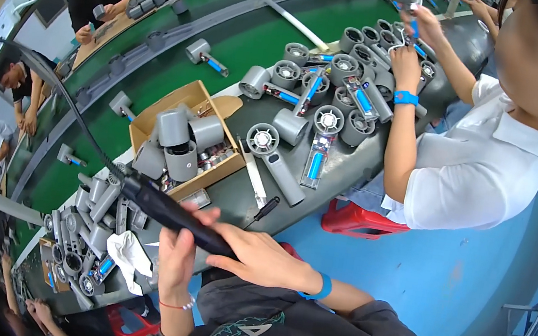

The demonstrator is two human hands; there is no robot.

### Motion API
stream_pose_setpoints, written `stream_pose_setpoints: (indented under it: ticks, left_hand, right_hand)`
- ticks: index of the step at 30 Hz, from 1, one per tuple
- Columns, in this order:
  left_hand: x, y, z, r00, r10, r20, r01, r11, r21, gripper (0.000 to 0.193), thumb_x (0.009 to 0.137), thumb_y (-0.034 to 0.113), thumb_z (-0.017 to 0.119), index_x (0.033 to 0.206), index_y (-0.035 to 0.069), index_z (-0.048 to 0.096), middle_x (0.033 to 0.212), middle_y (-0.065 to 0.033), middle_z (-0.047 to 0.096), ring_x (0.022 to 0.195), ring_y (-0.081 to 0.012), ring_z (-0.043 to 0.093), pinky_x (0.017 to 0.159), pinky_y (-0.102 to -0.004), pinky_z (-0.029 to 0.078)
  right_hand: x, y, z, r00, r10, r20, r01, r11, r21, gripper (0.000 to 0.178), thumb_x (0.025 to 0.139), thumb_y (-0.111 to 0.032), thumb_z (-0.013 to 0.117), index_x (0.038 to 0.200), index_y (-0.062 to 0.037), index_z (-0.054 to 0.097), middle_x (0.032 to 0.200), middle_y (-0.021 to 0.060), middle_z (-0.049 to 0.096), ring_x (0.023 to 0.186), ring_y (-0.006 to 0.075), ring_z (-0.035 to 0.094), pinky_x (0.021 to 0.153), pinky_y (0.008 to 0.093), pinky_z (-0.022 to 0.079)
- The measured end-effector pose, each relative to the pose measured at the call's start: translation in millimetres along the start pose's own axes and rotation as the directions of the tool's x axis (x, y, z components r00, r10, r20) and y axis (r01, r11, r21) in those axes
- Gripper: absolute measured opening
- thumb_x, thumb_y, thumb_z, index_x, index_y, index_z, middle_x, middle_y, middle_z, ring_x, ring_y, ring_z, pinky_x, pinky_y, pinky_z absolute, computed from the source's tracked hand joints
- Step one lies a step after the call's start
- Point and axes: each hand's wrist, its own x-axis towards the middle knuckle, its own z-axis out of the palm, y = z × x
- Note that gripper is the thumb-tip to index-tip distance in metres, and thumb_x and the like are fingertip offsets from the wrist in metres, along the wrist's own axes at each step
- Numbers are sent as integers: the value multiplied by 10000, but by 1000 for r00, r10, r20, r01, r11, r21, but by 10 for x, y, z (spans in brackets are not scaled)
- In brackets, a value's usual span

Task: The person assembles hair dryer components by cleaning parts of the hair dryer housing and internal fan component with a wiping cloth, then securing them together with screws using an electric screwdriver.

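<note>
A black corded electric screwdriver (164, 207) lies slantwise in front of my chest, its cable running to the upper left. My right hand (264, 258) is closed over its lower right end, the blue wristband showing behind it. From below, my left hand (175, 261) grips the tool's middle; part of its fingers is hidden behind the black body. The tip of the tool is out of sight. Just beyond my hands stands a cardboard box (231, 169) with grey fan housings (182, 161) and small parts. A small black-handled screwdriver (267, 207) lies beside it on the bench.
Several grey handheld fans (344, 65) with blue batteries crowd the bench at right, before a co-worker in a white shirt (478, 149). More fan parts (78, 230) and a white glove (129, 255) lie left. A green conveyor (226, 31) runs behind; a red stool (361, 221) stands right.
</note>
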Motion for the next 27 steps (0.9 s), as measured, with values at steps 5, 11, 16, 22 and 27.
stream_pose_setpoints:
  ticks: [5, 11, 16, 22, 27]
  left_hand:
    - [-279, -45, -89, 995, 73, -63, -80, 990, -113, 486, 965, 383, 618, 1247, 44, 412, 1000, -57, 510, 959, -232, 563, 950, -419, 439]
    - [-364, -77, -76, 992, -4, -125, -40, 936, -349, 545, 925, 431, 665, 1209, 43, 408, 937, -57, 498, 847, -204, 542, 848, -419, 445]
    - [-406, -121, -154, 992, 12, -125, -51, 946, -319, 527, 922, 425, 670, 1190, 49, 414, 933, -59, 497, 849, -210, 544, 858, -428, 441]
    - [-442, -93, -234, 996, -11, -91, -18, 950, -312, 518, 912, 402, 691, 1185, 46, 433, 931, -70, 519, 865, -225, 563, 877, -434, 455]
    - [-449, -123, -285, 995, -30, -99, -2, 951, -308, 526, 902, 391, 705, 1188, 36, 442, 931, -79, 535, 869, -230, 571, 879, -443, 462]
  right_hand:
    - [52, 453, -696, 545, -37, -838, -360, 892, -274, 371, 839, -160, 743, 1145, -17, 589, 849, 106, 643, 750, 267, 618, 692, 369, 510]
    - [324, 1007, -912, 537, 152, -830, -709, 614, -346, 594, 796, -379, 736, 1197, 12, 537, 977, 226, 675, 929, 420, 647, 764, 478, 503]
    - [113, 1032, -1037, 526, 282, -802, -602, 790, -117, 475, 811, -270, 708, 1169, -4, 544, 863, 200, 669, 778, 344, 680, 741, 436, 512]
    - [-156, 668, -869, 689, 289, -665, -145, 953, 264, 430, 917, -76, 645, 1273, -38, 409, 725, 19, 562, 494, 88, 493, 430, 233, 373]
    - [-459, 269, -744, 775, -26, -632, 190, 963, 193, 405, 925, -109, 604, 1280, -61, 415, 678, 39, 530, 481, 137, 471, 440, 276, 388]
